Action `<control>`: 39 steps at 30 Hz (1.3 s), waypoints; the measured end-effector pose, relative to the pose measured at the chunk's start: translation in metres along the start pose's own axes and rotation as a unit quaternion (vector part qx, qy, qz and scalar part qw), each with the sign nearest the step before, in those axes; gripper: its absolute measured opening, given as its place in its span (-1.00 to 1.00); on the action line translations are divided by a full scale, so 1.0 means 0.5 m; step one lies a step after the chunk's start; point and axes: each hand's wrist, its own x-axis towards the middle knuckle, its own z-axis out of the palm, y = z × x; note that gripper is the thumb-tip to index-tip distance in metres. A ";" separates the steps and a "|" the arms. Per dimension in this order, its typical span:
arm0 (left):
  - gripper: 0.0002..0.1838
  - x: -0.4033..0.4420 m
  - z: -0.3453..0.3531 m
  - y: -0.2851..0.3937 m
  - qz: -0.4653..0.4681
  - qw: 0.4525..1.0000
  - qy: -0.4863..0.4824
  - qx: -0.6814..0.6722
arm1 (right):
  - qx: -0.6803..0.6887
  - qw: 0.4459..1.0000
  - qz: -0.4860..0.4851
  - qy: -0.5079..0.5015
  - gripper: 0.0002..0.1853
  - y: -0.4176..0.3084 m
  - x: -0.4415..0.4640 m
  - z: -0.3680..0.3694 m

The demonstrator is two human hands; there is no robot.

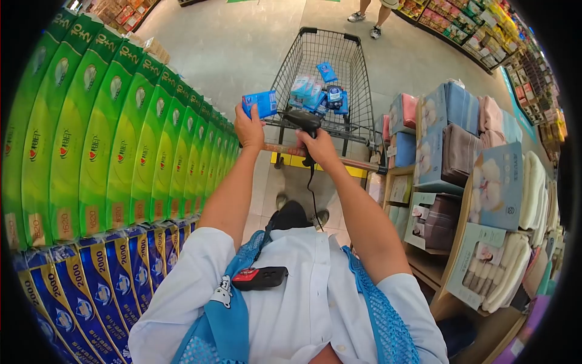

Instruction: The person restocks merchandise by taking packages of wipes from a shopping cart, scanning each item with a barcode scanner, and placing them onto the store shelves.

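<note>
My left hand (248, 128) is closed around a blue packet (260, 104), held up at the left of the cart's handle. A barcode shows at the packet's right end. My right hand (321, 147) grips a black handheld barcode scanner (303, 120), its head turned toward the packet but apart from it. A black cord (313, 194) hangs from the scanner toward my body. Beyond both hands stands a wire shopping cart (365, 76) with several blue and white packets (307, 90) lying in its basket.
Tall green packs (91, 133) form a wall on my left, above blue packs (115, 282). Shelves on the right hold boxed and folded towels (464, 106). Ahead, a person's legs (379, 18) stand near more stocked shelves (467, 27).
</note>
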 end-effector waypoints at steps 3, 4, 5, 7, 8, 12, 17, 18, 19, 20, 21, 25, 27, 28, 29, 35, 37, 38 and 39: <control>-0.57 -0.032 -0.030 -0.007 0.006 1.000 0.007 -0.017 | 0.001 1.000 0.003 0.006 -0.60 0.016 -0.038 0.014; -0.58 -0.040 -0.037 -0.008 0.007 1.000 0.001 -0.017 | 0.008 1.000 0.007 0.004 -0.61 0.020 -0.051 0.021; -0.58 -0.049 -0.047 -0.013 0.005 1.000 -0.004 -0.017 | 0.025 1.000 0.005 0.004 -0.60 0.025 -0.062 0.028; -0.59 -0.065 -0.072 -0.016 0.001 1.000 -0.009 -0.019 | 0.034 0.999 0.014 0.006 -0.61 0.028 -0.083 0.039; -0.59 -0.076 -0.081 -0.018 -0.002 1.000 -0.010 -0.022 | 0.039 0.999 0.019 0.006 -0.61 0.031 -0.095 0.044; -0.58 -0.121 -0.125 -0.024 -0.012 0.997 -0.022 -0.067 | 0.079 0.996 0.043 0.003 -0.64 0.040 -0.155 0.057; -0.57 -0.192 -0.192 -0.033 0.002 0.999 -0.043 -0.019 | 0.096 0.994 0.059 0.007 -0.65 0.030 -0.254 0.096; -0.57 -0.201 -0.201 -0.037 0.003 0.999 -0.051 -0.011 | 0.094 0.994 0.051 0.016 -0.65 0.034 -0.267 0.103; -0.56 -0.211 -0.212 -0.042 0.001 0.998 -0.055 -0.011 | 0.093 0.995 0.034 0.018 -0.65 0.040 -0.283 0.113; -0.55 -0.224 -0.221 -0.049 -0.002 0.998 -0.060 -0.010 | 0.084 0.996 0.036 0.021 -0.65 0.046 -0.296 0.120; -0.55 -0.238 -0.233 -0.051 -0.006 0.998 -0.064 -0.009 | 0.075 0.996 0.038 0.024 -0.65 0.049 -0.310 0.128; -0.49 -0.304 -0.276 -0.081 0.003 0.997 -0.077 0.022 | 0.062 0.996 0.056 0.034 -0.64 0.062 -0.389 0.155; -0.47 -0.328 -0.285 -0.113 0.033 0.996 -0.058 0.057 | 0.042 0.996 0.058 0.047 -0.63 0.072 -0.425 0.171; -0.48 -0.339 -0.289 -0.123 0.053 0.995 -0.050 0.065 | 0.033 0.997 0.055 0.053 -0.63 0.076 -0.443 0.177; -0.50 -0.356 -0.298 -0.136 0.073 0.994 -0.042 0.075 | 0.035 0.997 0.049 0.040 -0.63 0.082 -0.463 0.181; -0.52 -0.467 -0.404 -0.128 0.052 0.994 -0.061 0.077 | 0.050 0.998 0.044 0.022 -0.63 0.144 -0.575 0.216; -0.53 -0.503 -0.450 -0.117 0.000 0.996 -0.086 0.039 | 0.052 0.998 0.038 0.020 -0.65 0.143 -0.627 0.232; -0.53 -0.519 -0.469 -0.118 0.007 0.996 -0.073 0.040 | 0.051 0.998 0.040 0.016 -0.65 0.144 -0.651 0.242; -0.53 -0.536 -0.484 -0.124 0.014 0.997 -0.060 0.042 | 0.051 0.998 0.042 0.012 -0.64 0.152 -0.674 0.249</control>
